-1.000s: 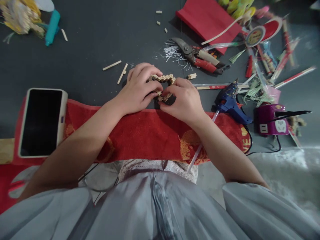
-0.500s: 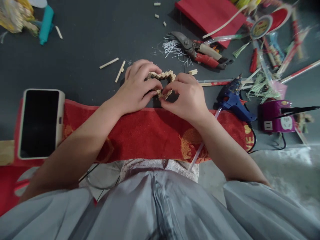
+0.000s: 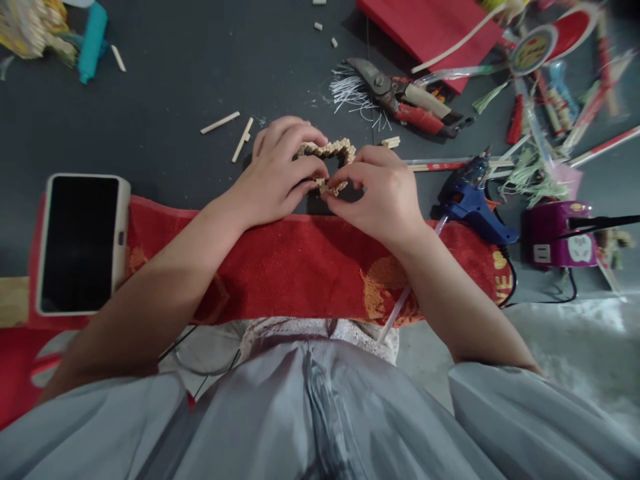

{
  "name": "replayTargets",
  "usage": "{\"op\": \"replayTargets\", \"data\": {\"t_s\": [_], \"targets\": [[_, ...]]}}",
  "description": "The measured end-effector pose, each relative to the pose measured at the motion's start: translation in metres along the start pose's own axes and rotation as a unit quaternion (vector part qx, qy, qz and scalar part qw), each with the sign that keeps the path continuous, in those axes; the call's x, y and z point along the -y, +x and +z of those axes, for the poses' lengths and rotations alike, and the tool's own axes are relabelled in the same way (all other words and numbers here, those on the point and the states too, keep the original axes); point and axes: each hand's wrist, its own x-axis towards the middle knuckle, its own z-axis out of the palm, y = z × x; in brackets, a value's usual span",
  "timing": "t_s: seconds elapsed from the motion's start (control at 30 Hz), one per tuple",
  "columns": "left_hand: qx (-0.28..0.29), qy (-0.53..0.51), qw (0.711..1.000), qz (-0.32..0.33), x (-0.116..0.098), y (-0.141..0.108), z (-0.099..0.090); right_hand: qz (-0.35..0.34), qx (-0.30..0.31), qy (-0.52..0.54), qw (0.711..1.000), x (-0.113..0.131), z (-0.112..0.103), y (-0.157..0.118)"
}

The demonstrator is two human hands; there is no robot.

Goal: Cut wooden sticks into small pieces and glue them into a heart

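A ring-shaped piece made of short wooden sticks [image 3: 341,148] stands on the dark table, between my hands. My left hand [image 3: 280,170] curls over its left side, with thumb and fingertips closed on the near edge. My right hand [image 3: 383,190] pinches that same near edge from the right, thumb and index finger close together. Fingers cover much of the near and left parts of the ring. Whether a small loose stick is in the right fingertips cannot be made out. Both wrists pass above a red towel [image 3: 295,267] along the table's front edge.
Pruning shears [image 3: 400,97] lie beyond my right hand, near a red paper packet [image 3: 430,33]. A blue glue gun [image 3: 473,203] and a purple power socket block [image 3: 560,233] are to the right. Loose sticks [image 3: 220,123] lie left; a white-framed device [image 3: 80,243] rests on the towel's left end.
The view has shifted slightly, so the objects at right appear a little further right. Both hands keep their hold on the stick ring, with hardly any movement.
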Motion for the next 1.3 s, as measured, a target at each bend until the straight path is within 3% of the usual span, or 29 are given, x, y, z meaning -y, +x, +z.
{"op": "replayTargets", "data": {"t_s": [0.27,0.63,1.3], "targets": [[0.006,-0.005,1.0,-0.004,0.0,0.0,-0.001,-0.004,-0.004,0.019,1.0,-0.008,0.001,0.0],[-0.018,-0.017,1.0,-0.003,0.003,0.001,0.003,-0.081,-0.052,0.043,0.994,-0.021,0.011,-0.001],[-0.006,0.009,1.0,0.003,0.001,-0.002,0.001,-0.089,-0.041,0.029,0.995,-0.018,0.015,-0.003]]}}
